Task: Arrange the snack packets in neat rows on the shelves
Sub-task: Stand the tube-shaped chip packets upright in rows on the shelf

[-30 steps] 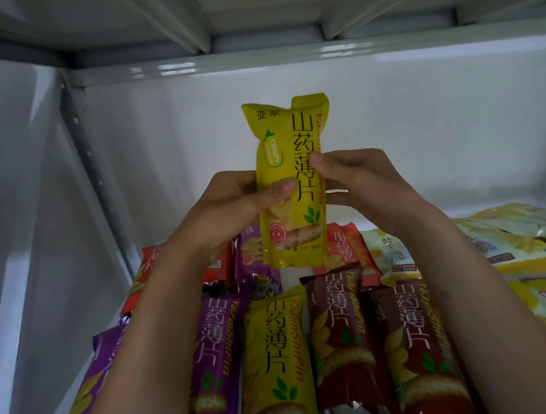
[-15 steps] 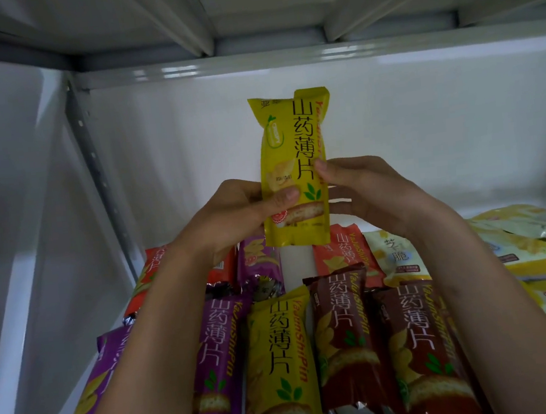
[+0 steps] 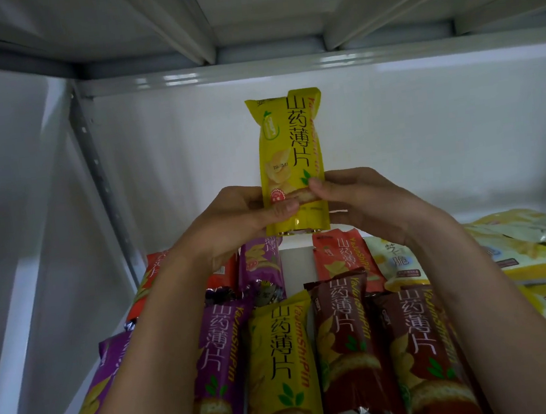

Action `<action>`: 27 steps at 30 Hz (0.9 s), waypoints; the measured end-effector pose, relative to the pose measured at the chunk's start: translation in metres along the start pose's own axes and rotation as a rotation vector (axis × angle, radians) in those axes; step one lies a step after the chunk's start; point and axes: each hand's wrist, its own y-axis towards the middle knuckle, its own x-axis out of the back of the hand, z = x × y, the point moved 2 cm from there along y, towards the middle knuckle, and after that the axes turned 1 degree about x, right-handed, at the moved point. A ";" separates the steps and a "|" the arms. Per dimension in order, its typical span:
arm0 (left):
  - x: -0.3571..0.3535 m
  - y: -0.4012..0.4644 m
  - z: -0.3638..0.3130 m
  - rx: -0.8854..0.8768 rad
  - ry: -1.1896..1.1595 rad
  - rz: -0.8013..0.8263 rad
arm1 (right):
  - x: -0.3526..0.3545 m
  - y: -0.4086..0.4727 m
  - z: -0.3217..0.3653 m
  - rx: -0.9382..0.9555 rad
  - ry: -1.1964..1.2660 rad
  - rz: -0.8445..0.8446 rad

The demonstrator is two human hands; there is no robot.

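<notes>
A yellow snack packet (image 3: 287, 144) stands upright in the air above the shelf's back row, in front of the white back wall. My left hand (image 3: 232, 221) grips its lower left edge, thumb across the front. My right hand (image 3: 361, 197) pinches its lower right edge. Below lie rows of packets: purple (image 3: 217, 364), yellow (image 3: 281, 367) and two dark red ones (image 3: 343, 344) in the front row, with orange (image 3: 340, 253) and purple (image 3: 261, 265) packets behind. A bare gap of white shelf (image 3: 298, 265) shows under the held packet.
Pale yellow and green packets (image 3: 512, 249) lie loosely piled on the right. The metal upright (image 3: 100, 177) and side wall close the left. The shelf above (image 3: 278, 10) hangs low overhead.
Both hands slid down to the packet's lower end, and the packet moved farther back toward the wall, staying upright.
</notes>
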 end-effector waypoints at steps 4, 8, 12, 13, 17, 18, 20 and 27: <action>-0.002 0.001 0.001 -0.002 -0.026 -0.025 | -0.004 -0.002 -0.002 0.021 -0.008 0.078; -0.005 -0.001 0.000 0.016 -0.035 0.035 | -0.004 0.000 -0.003 0.047 -0.019 0.037; -0.004 0.000 0.003 0.041 -0.055 0.063 | -0.004 -0.002 -0.002 0.029 -0.018 0.054; -0.003 0.001 0.004 0.038 -0.048 0.038 | -0.005 -0.002 -0.003 0.018 0.006 0.066; -0.001 0.001 0.004 0.028 0.001 0.008 | -0.004 -0.002 -0.004 0.035 -0.041 0.066; -0.002 0.000 0.003 0.030 -0.010 0.022 | -0.003 -0.002 -0.004 0.044 -0.065 0.052; -0.004 0.000 0.002 0.036 -0.066 0.051 | -0.001 -0.003 -0.004 0.054 -0.084 0.029; -0.003 0.002 0.006 0.016 -0.170 0.042 | -0.004 -0.003 -0.002 0.036 -0.030 0.033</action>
